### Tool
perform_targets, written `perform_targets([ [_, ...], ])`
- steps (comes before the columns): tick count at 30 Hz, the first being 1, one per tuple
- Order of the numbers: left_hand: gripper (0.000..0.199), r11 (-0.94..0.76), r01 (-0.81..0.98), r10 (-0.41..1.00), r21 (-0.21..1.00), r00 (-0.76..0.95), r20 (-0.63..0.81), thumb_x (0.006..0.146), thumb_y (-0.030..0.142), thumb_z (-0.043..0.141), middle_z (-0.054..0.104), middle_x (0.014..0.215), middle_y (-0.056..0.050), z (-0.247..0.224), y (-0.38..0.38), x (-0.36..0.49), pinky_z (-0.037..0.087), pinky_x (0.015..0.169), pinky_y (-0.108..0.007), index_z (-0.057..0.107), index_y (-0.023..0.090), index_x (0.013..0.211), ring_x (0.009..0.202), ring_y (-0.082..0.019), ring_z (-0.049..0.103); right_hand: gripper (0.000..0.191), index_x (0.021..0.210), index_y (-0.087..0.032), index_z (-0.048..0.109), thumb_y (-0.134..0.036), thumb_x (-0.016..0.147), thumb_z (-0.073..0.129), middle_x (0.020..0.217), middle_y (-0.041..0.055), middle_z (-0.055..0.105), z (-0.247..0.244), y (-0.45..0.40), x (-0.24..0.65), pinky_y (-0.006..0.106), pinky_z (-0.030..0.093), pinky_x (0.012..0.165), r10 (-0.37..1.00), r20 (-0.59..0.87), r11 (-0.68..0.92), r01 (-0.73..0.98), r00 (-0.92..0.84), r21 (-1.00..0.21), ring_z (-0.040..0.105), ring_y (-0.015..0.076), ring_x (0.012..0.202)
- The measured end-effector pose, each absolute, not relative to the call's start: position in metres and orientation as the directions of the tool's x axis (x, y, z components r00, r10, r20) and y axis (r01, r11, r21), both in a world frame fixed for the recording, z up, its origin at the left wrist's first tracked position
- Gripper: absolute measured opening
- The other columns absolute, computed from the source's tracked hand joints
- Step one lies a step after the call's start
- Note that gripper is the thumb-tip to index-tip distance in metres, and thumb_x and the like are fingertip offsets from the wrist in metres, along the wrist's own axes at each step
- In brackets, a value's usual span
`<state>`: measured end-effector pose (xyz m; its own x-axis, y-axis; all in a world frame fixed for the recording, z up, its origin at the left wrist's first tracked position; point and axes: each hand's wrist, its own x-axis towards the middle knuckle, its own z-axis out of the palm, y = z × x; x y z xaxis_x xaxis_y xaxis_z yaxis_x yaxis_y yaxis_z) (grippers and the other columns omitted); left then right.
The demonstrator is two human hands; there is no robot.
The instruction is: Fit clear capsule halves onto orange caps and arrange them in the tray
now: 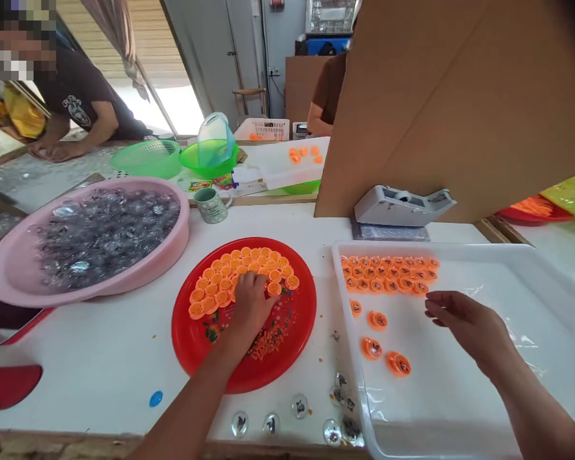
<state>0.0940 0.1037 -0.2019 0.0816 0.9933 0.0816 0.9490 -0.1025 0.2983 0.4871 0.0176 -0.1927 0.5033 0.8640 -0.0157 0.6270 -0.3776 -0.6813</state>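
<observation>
My left hand point(252, 303) reaches over the red plate point(186, 348), its fingers bent down onto the orange round pieces point(225, 271) grouped on the plate's far half; what its fingertips hold, if anything, is hidden. Small orange bits point(268, 342) lie on the plate's near part. My right hand point(464, 316) hovers over the white tray point(460, 409), fingers close together near the end of the rows of orange pieces with dark prints point(388, 275). Several looser printed orange pieces point(398, 363) sit below those rows.
A pink basin point(14, 262) of clear domes stands left, a mug point(211, 206) behind the plate. Clear domes point(299, 406) lie along the front edge. A grey dispenser point(402, 207) stands behind the tray by a cardboard panel point(441, 108). A person point(91, 105) works at back left.
</observation>
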Motion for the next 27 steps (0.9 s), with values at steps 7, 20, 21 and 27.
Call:
perform_targets([
  [7, 0.015, -0.136, 0.947, 0.991, 0.292, 0.127, 0.047, 0.082, 0.031, 0.061, 0.055, 0.098, -0.013, -0.198, 0.106, 0.106, 0.04, 0.083, -0.043, 0.062, 0.016, 0.081, 0.104, -0.033, 0.047, 0.015, 0.094, -0.023, 0.066, -0.029, 0.09, 0.052, 0.088, 0.0047, 0.07, -0.154, -0.046, 0.326, 0.027, 0.052, 0.071, 0.989, 0.001, 0.094, 0.626, -0.148, -0.774, 0.066, 0.0178, 0.078],
  [20, 0.035, -0.118, 0.869, 0.947, 0.48, 0.244, -0.208, 0.074, 0.022, 0.068, 0.062, 0.106, -0.01, -0.188, 0.034, 0.081, 0.046, 0.074, -0.034, 0.06, 0.017, 0.108, 0.093, -0.026, 0.061, 0.024, 0.087, -0.018, 0.059, 0.002, 0.081, 0.048, 0.089, 0.0063, 0.058, -0.221, -0.078, 0.244, 0.031, 0.046, 0.075, 0.911, -0.164, 0.229, 0.796, -0.378, -0.56, 0.055, 0.0216, 0.085],
  [21, 0.038, -0.12, 0.859, 0.944, 0.497, 0.254, -0.212, 0.073, 0.022, 0.069, 0.061, 0.11, -0.011, -0.188, 0.034, 0.078, 0.046, 0.075, -0.034, 0.06, 0.017, 0.11, 0.096, -0.027, 0.061, 0.024, 0.086, -0.019, 0.058, 0.002, 0.082, 0.048, 0.088, 0.0058, 0.059, -0.223, -0.079, 0.244, 0.032, 0.045, 0.074, 0.911, -0.151, 0.246, 0.799, -0.384, -0.548, 0.055, 0.0216, 0.085],
  [27, 0.011, -0.109, 0.791, 0.928, 0.602, 0.297, -0.223, 0.076, 0.012, 0.059, 0.066, 0.096, -0.007, -0.184, 0.037, 0.075, 0.046, 0.081, -0.034, 0.066, 0.019, 0.08, 0.094, -0.025, 0.063, 0.025, 0.088, -0.018, 0.058, 0.003, 0.078, 0.052, 0.084, 0.0048, 0.064, -0.233, -0.078, 0.243, 0.031, 0.045, 0.07, 0.9, -0.157, 0.301, 0.84, -0.406, -0.452, 0.058, 0.0225, 0.082],
])
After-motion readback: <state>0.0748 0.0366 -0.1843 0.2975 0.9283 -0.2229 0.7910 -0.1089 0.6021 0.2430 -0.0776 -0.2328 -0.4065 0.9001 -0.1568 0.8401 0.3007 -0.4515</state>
